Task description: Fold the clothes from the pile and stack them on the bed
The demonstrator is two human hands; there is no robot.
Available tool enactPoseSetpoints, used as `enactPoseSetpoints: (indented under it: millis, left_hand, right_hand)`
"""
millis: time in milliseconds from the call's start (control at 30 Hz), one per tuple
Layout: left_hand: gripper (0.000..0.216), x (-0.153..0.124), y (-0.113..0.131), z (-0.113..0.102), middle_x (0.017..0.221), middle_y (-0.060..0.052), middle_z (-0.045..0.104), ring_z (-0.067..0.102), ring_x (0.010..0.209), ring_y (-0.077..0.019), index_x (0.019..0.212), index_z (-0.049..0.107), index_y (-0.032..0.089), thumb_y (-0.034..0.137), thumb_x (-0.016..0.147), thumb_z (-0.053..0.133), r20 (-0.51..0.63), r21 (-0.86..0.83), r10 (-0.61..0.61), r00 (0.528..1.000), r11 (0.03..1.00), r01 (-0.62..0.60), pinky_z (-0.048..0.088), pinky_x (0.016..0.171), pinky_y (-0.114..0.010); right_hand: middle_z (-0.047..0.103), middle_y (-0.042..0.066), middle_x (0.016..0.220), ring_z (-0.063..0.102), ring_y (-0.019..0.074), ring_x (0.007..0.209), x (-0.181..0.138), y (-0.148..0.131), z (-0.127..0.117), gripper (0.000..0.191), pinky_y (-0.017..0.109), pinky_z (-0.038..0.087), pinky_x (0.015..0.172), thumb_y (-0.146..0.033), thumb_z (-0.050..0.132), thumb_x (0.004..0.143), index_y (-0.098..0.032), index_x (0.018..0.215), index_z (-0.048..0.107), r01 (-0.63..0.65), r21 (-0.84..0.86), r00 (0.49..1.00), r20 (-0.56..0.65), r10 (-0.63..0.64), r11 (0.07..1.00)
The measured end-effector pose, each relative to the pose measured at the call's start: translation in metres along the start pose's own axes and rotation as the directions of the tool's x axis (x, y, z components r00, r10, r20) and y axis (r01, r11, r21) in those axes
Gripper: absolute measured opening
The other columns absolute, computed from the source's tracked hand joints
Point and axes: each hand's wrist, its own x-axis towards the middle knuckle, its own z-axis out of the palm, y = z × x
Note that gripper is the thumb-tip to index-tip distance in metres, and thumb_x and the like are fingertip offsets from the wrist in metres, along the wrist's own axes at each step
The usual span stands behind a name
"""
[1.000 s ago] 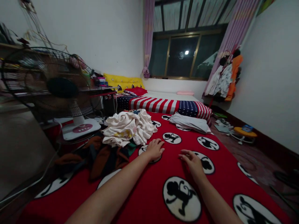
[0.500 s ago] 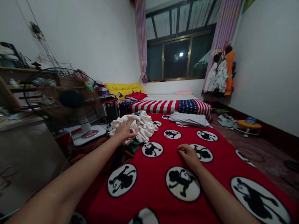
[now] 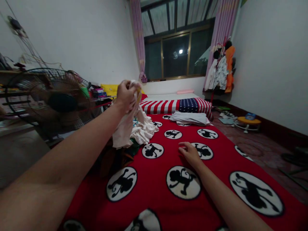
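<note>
Red blanket [image 3: 149,189], fan [image 3: 62,99] to its left, dark window [image 3: 175,57] beyond
The person's left hand [image 3: 125,94] grips a white garment [image 3: 123,131] by the clothes pile [image 3: 145,130] at the blanket's left edge; the right hand [image 3: 191,154], fingers loosely parted, is over the middle.

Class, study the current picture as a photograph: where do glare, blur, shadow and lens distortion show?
Head view: glare, a bright spot on the window; head view: blur, the fan has smeared blades; head view: shadow, dark clothes below the white cloth lose detail; head view: distortion, apparently wide-angle, the left forearm looms large towards the corner.
</note>
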Motion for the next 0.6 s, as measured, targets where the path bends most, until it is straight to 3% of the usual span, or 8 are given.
enactPoseSetpoints:
  millis: [100, 167, 267, 333, 400, 467, 600]
  left_hand:
    - [0.027, -0.006, 0.051, 0.053, 0.104, -0.005, 0.063, 0.062, 0.099, -0.0155, 0.113, 0.054, 0.009, 0.025, 0.092, 0.045, 0.139, -0.377, 0.196, 0.971, 0.917, -0.131, 0.048, 0.082, -0.029]
    - [0.033, -0.035, 0.067, 0.087, 0.114, -0.009, 0.064, 0.062, 0.105, -0.0184, 0.118, 0.053, 0.011, 0.022, 0.087, 0.056, 0.32, -0.502, 0.255, 0.912, 0.862, -0.064, 0.049, 0.086, -0.031]
    - [0.049, -0.094, 0.058, 0.124, 0.127, -0.011, 0.06, 0.056, 0.117, -0.0249, 0.119, 0.058, 0.014, 0.021, 0.073, 0.073, 0.508, -0.397, 0.237, 0.828, 0.918, -0.02, 0.047, 0.095, -0.034]
    - [0.04, -0.129, 0.035, 0.136, 0.124, -0.009, 0.063, 0.058, 0.114, -0.0221, 0.117, 0.062, 0.016, 0.019, 0.077, 0.067, 0.568, -0.256, 0.142, 0.81, 0.967, 0.01, 0.046, 0.098, -0.033]
    - [0.036, -0.156, 0.009, 0.138, 0.119, -0.008, 0.065, 0.059, 0.111, -0.0203, 0.116, 0.063, 0.017, 0.017, 0.08, 0.063, 0.567, -0.084, 0.009, 0.823, 0.995, 0.047, 0.044, 0.099, -0.032]
    - [0.033, -0.176, -0.014, 0.136, 0.116, -0.01, 0.066, 0.058, 0.114, -0.0239, 0.112, 0.065, 0.014, 0.014, 0.079, 0.061, 0.556, 0.006, -0.063, 0.829, 0.997, 0.072, 0.041, 0.103, -0.038]
    - [0.043, -0.21, -0.045, 0.125, 0.121, -0.013, 0.062, 0.052, 0.119, -0.0283, 0.119, 0.061, 0.014, 0.021, 0.076, 0.065, 0.55, 0.141, -0.146, 0.822, 0.987, 0.08, 0.037, 0.105, -0.043]
  right_hand:
    - [0.061, 0.006, 0.101, 0.068, 0.0178, 0.075, 0.006, 0.001, -0.01, 0.042, 0.028, 0.054, 0.059, -0.046, 0.064, 0.071, -0.02, 0.102, 0.056, -0.089, 0.279, 0.98, -0.146, 0.134, 0.956]
    - [0.058, 0.004, 0.105, 0.068, 0.0159, 0.074, 0.013, 0.006, -0.027, 0.047, 0.024, 0.052, 0.056, -0.055, 0.06, 0.072, -0.021, 0.104, 0.05, -0.07, 0.405, 0.924, -0.319, 0.212, 0.912]
    - [0.057, 0.003, 0.101, 0.066, 0.0123, 0.068, 0.022, 0.02, -0.06, 0.044, 0.021, 0.05, 0.051, -0.059, 0.051, 0.075, -0.022, 0.098, 0.046, -0.025, 0.458, 0.778, -0.549, 0.305, 0.889]
    - [0.057, 0.004, 0.101, 0.065, 0.0123, 0.069, 0.025, 0.028, -0.079, 0.042, 0.019, 0.048, 0.049, -0.058, 0.048, 0.076, -0.022, 0.097, 0.045, -0.023, 0.43, 0.705, -0.633, 0.32, 0.902]
    - [0.059, 0.005, 0.103, 0.065, 0.0142, 0.073, 0.025, 0.033, -0.09, 0.042, 0.02, 0.047, 0.048, -0.057, 0.048, 0.076, -0.022, 0.099, 0.047, -0.042, 0.378, 0.679, -0.668, 0.304, 0.925]
    - [0.061, 0.008, 0.104, 0.065, 0.0172, 0.076, 0.023, 0.032, -0.09, 0.046, 0.023, 0.048, 0.049, -0.056, 0.049, 0.075, -0.02, 0.103, 0.05, -0.073, 0.296, 0.699, -0.666, 0.26, 0.952]
    - [0.065, 0.011, 0.103, 0.064, 0.0207, 0.078, 0.017, 0.017, -0.071, 0.046, 0.03, 0.051, 0.061, -0.052, 0.055, 0.074, -0.016, 0.102, 0.06, -0.049, -0.018, 0.881, -0.472, 0.035, 0.999]
